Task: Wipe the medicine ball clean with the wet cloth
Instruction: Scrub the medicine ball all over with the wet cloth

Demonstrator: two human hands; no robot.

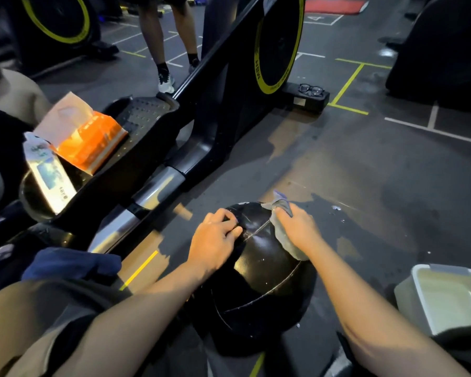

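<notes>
Dark gym flooring [365, 164], marked with yellow and white lines, carries a black medicine ball [259, 281] just in front of the person. Their left hand [215, 240] rests on the ball's top, fingers curled against it, gripping nothing. On the upper right of the ball, the right hand [297, 227] presses a grey wet cloth [283, 232], fingers closed over it. A white basin [446, 297] sits at right, near the ball. An orange tissue pack [90, 140] lies on an exercise machine [201, 110] at left.

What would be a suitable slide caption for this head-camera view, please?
Head view: left hand steadies a black medicine ball while right hand wipes it with a grey cloth.
</notes>
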